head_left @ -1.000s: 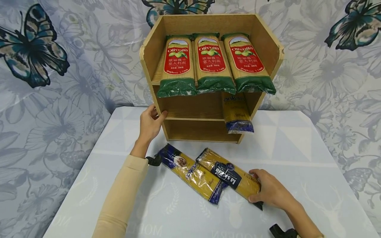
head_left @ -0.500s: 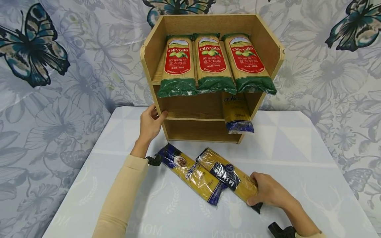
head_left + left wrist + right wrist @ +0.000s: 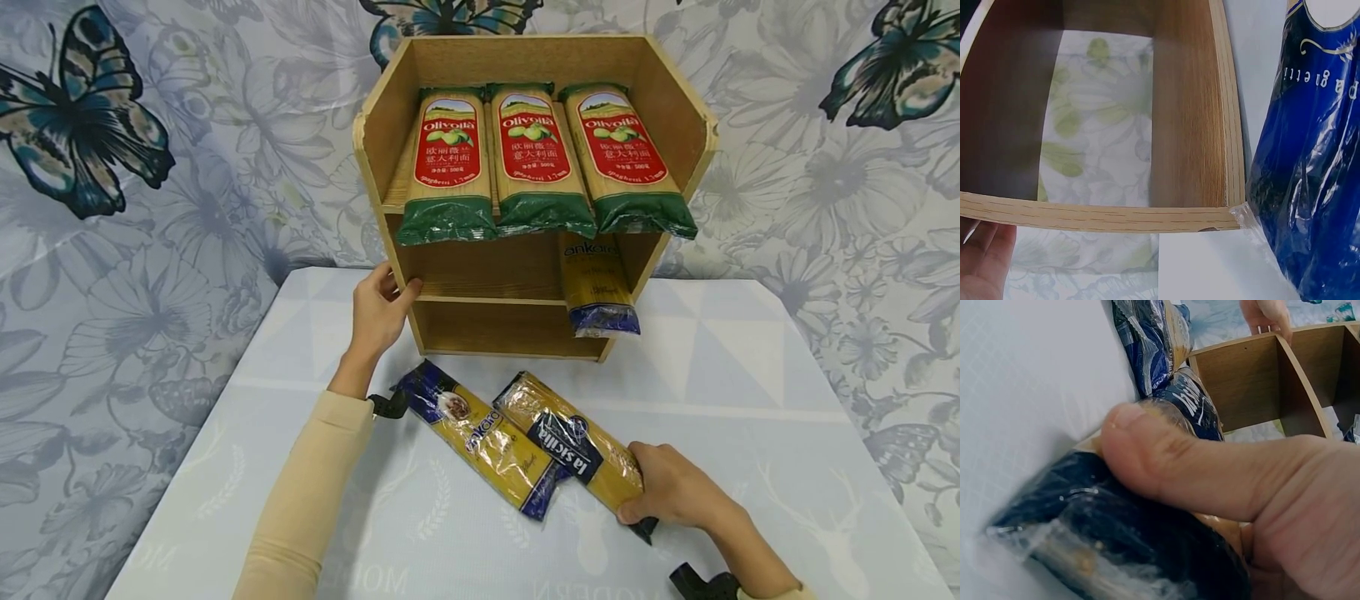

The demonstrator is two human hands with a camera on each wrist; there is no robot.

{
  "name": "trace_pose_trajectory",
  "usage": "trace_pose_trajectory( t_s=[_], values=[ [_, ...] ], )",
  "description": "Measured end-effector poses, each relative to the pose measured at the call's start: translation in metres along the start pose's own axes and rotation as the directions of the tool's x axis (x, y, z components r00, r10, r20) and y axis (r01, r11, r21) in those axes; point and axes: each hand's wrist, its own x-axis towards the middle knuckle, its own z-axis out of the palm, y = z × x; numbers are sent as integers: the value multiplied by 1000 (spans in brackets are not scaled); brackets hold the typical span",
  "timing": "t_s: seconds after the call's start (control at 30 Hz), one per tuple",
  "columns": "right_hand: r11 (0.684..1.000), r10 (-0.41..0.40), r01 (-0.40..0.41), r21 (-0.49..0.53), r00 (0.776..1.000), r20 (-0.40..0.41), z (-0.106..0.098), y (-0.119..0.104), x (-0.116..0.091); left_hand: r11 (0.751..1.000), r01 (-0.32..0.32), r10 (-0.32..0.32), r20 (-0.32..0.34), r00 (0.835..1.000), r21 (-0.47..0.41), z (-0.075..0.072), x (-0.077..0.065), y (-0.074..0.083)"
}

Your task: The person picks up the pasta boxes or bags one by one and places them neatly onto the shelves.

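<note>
Worktop (image 3: 787, 400): carries the rack (image 3: 525, 58).
Rack: top shelf holds three Olivoilà packs (image 3: 534, 150) side by side; the shelf below, an Ankara pack (image 3: 597, 283) at right, its end jutting out.
Loose pack (image 3: 480, 442): also Ankara, before the rack.
La Skill pack (image 3: 570, 442): before the rack, touching the loose pack; apparently being taken up, so a steady lift seems called for.
Left hand (image 3: 380, 310): clasps the rack's left side.
Right hand (image 3: 671, 487): clamped on the La Skill pack's end farthest from the rack.
</note>
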Motion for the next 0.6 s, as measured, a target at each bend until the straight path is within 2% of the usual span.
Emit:
trace_pose_trajectory(
  t_s=[0.33, 0.47, 0.6],
  values=[
    [999, 17, -18, -30, 1000, -25, 1, -6, -5, 1000, -7, 7, -8, 1000, 5, -1, 0, 2],
    [999, -22, 21, -35, 999, -31, 0, -4, -6, 1000, 0, 0, -4, 1000, 9, -1, 0, 3],
    [994, -105, 105, 22, 994, -16, 0, 6, -7, 1000, 5, -5, -1, 1000, 8, 0, 0, 2]
  ],
)
